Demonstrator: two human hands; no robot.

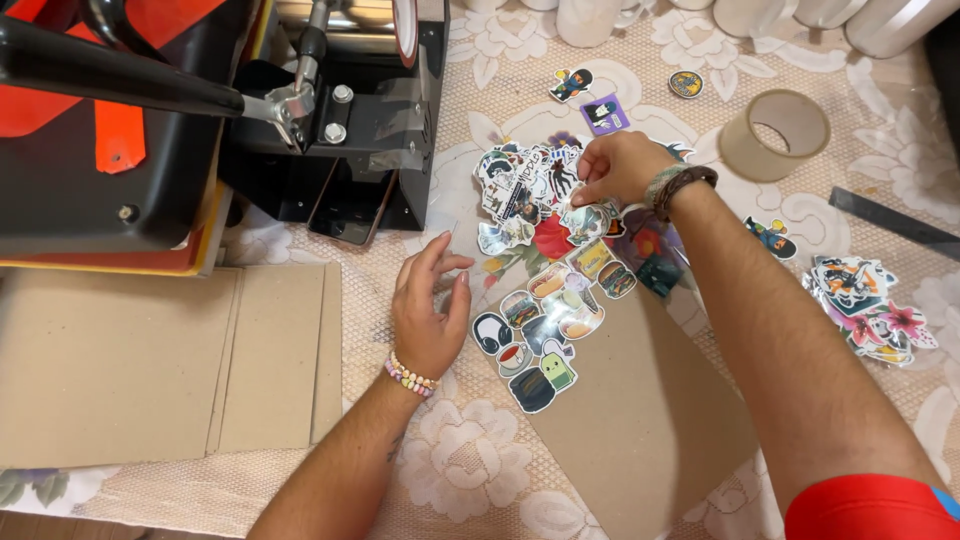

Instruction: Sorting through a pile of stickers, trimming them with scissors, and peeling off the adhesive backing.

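right hand (pixel 612 168) pinches glossy stickers (pixel 530 200) heaped beside the brown cardboard (pixel 650 420); left hand (pixel 430 310) rests open, empty, just left of it.

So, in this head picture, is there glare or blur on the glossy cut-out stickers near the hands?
Head view: soft white glare on the glossy cut-out stickers; both the left hand and right hand look sharp; the black metal heat press is dim; edges bend slightly.

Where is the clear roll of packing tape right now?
In the head view, the clear roll of packing tape lies flat on the lace tablecloth at upper right, just beyond the right hand and the pile of stickers.
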